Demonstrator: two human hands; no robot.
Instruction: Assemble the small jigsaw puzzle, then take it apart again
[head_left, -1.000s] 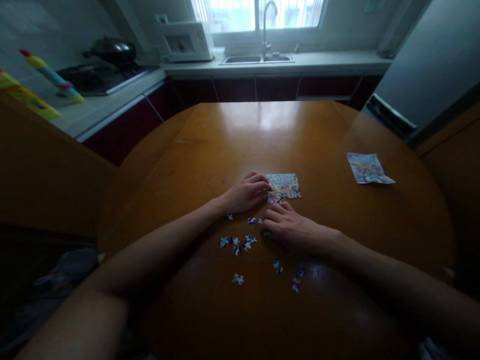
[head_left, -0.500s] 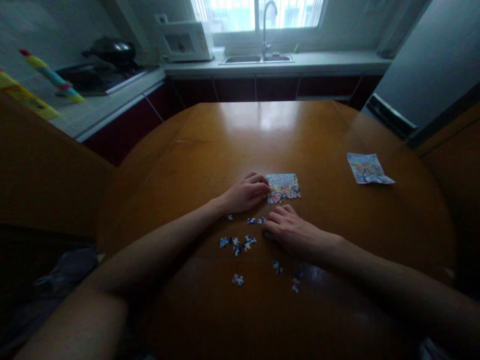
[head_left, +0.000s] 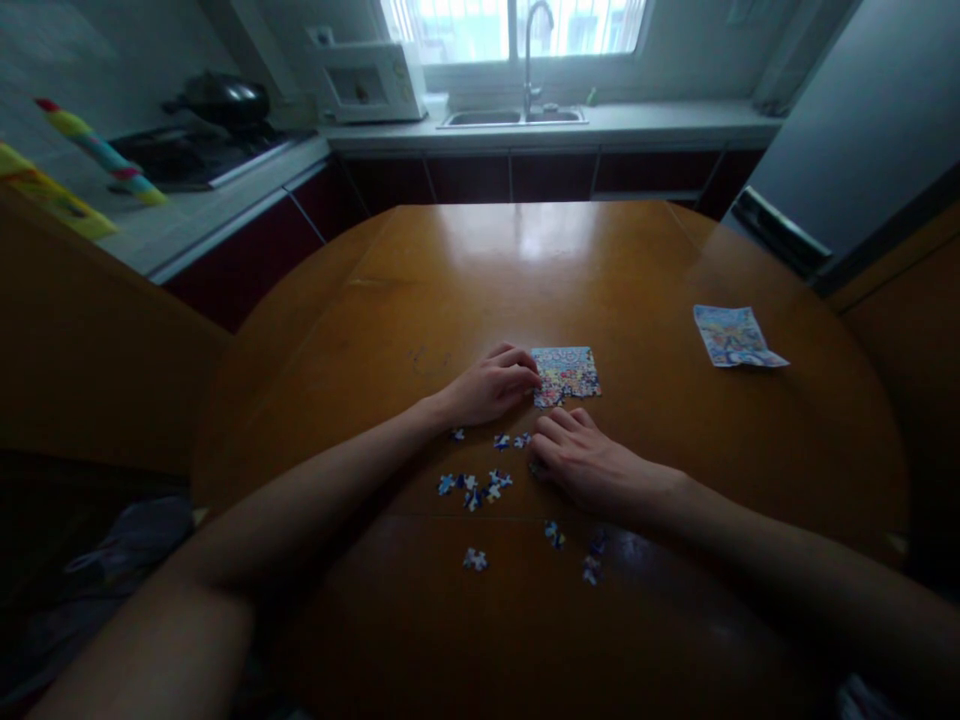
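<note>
On the broad wooden desk [head_left: 480, 290], the left hand [head_left: 491, 387] and right hand [head_left: 585, 455] have bent fingers; whether either pinches anything cannot be told. A creased picture sheet [head_left: 731, 335] lies well right of the partly assembled puzzle [head_left: 566, 372], which sits at the left fingertips, while loose pieces [head_left: 494, 491] lie nearer the person.

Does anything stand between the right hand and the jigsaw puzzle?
Nothing visible: only a narrow strip of wooden tabletop separates the right hand from the jigsaw puzzle. The left hand is at its left edge.
</note>
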